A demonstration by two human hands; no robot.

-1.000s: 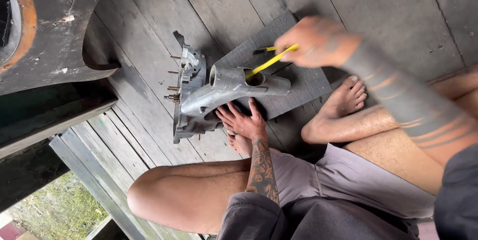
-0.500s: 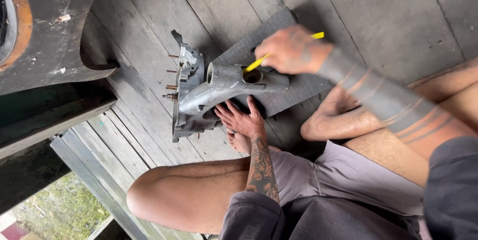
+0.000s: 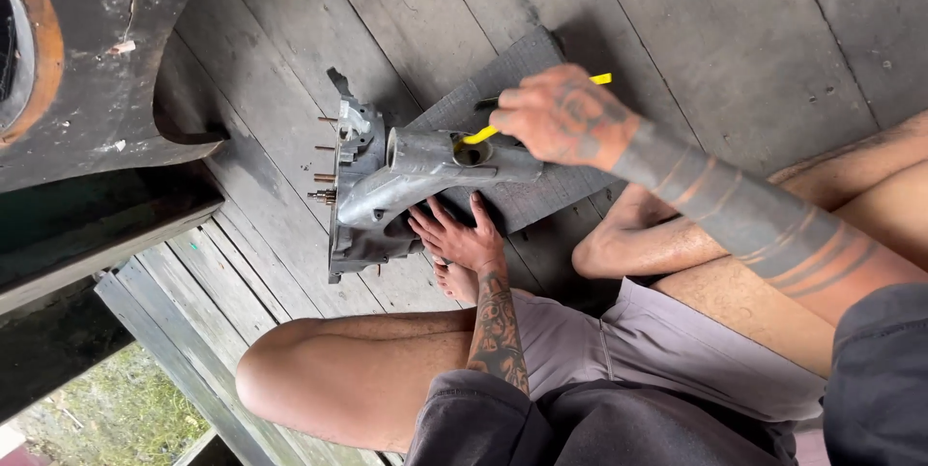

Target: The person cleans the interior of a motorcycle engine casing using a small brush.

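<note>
Centre of the frame: one grey metal casting point(image 3: 425, 171), lying partly on one dark mat point(image 3: 512, 70) and partly on the grey plank floor point(image 3: 677, 12). Has a flat flanged plate at its left end and a tube-like body running right, with one round opening on top. Shows four thin studs point(image 3: 324, 176) sticking out of the flange toward the left, stacked one above another.

Right hand point(image 3: 561, 118), just right of centre and slightly above the casting: fingers curled tight around one yellow-handled tool point(image 3: 478, 134). Points the lower yellow end into the round opening; shows the other yellow end past the knuckles, toward the upper right. Working tip hidden inside the opening.

Left hand point(image 3: 459, 234), below the casting: fingers spread wide and flat, gripping nothing, fingertips pressed against the casting's lower edge.

Two bare legs folded across the lower half of the frame, with two bare feet: one just under the left hand, one right of centre.

Upper left: one large dark metal body point(image 3: 97, 89) with a rusty orange ring at the frame edge, well apart from the casting.
</note>
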